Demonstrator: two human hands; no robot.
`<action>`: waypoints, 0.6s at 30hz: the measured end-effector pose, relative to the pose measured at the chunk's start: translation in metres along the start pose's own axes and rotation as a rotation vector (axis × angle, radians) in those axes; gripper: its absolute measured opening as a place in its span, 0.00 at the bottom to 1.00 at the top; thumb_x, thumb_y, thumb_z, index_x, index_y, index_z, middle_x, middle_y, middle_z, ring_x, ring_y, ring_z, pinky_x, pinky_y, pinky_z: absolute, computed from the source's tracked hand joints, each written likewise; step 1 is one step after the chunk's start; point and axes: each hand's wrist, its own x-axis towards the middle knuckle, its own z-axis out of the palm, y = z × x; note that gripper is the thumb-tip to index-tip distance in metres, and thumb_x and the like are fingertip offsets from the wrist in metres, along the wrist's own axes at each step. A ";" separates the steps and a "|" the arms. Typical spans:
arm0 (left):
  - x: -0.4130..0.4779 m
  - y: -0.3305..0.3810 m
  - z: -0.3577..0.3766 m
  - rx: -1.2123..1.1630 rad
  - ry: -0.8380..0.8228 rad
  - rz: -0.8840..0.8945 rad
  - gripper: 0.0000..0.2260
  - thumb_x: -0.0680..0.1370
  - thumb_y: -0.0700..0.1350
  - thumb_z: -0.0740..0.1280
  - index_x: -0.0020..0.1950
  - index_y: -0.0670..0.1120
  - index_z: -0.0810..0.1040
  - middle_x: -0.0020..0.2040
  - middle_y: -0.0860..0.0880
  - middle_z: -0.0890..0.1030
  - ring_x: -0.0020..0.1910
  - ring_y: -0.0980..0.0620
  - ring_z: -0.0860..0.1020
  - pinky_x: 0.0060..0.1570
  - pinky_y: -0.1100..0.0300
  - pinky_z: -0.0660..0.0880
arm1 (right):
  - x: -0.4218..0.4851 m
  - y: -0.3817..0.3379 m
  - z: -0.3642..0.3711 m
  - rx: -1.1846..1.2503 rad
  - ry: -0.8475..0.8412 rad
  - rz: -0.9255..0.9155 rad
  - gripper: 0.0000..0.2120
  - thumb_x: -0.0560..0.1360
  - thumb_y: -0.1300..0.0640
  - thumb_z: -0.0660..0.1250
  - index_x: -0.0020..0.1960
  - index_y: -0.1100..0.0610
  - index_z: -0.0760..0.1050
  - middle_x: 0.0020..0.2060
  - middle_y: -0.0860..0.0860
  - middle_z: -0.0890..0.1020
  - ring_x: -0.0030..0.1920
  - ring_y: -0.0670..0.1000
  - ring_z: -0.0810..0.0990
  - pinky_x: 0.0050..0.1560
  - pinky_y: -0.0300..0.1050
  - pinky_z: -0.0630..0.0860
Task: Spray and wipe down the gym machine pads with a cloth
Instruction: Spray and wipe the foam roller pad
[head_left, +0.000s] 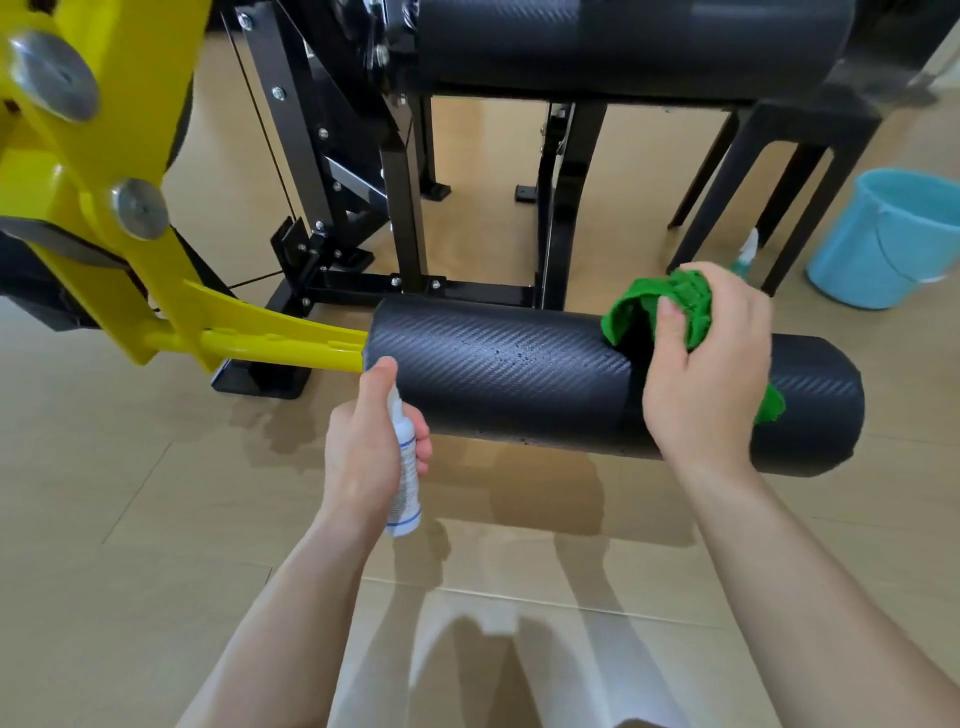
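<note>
Pressing a bunched green cloth (657, 306) onto a black roller pad (509, 374), the person's right hand (706, 374) curls its fingers around the fabric near the pad's right end. The left hand (369, 452) grips a small white spray bottle (406, 488), fingers wrapped round it and one digit on its top, just beside the pad's left end, where a yellow arm (280, 338) joins it. Droplets bead on the pad between the two hands. A second black pad (623, 41) sits higher behind. A blue bucket (893, 239) stands on the tan floor (156, 519) at right.
</note>
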 end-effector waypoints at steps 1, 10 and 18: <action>0.001 0.002 0.001 0.009 -0.003 0.008 0.29 0.83 0.60 0.59 0.30 0.42 0.74 0.28 0.42 0.75 0.25 0.49 0.72 0.31 0.57 0.71 | -0.001 -0.004 -0.005 0.014 0.010 -0.001 0.15 0.82 0.53 0.62 0.68 0.54 0.73 0.62 0.54 0.75 0.63 0.52 0.73 0.64 0.44 0.68; -0.021 -0.007 0.036 0.137 -0.275 0.037 0.29 0.83 0.57 0.62 0.27 0.41 0.73 0.25 0.43 0.73 0.24 0.49 0.70 0.27 0.61 0.70 | 0.000 0.000 -0.058 0.078 0.058 -0.011 0.14 0.82 0.56 0.62 0.67 0.57 0.73 0.60 0.54 0.77 0.58 0.42 0.70 0.57 0.23 0.61; -0.054 -0.012 0.107 0.208 -0.453 0.047 0.26 0.83 0.54 0.61 0.31 0.38 0.74 0.25 0.45 0.73 0.23 0.51 0.70 0.27 0.63 0.70 | -0.009 0.047 -0.093 0.065 0.060 0.094 0.14 0.81 0.55 0.62 0.66 0.56 0.73 0.58 0.52 0.78 0.59 0.51 0.75 0.58 0.39 0.67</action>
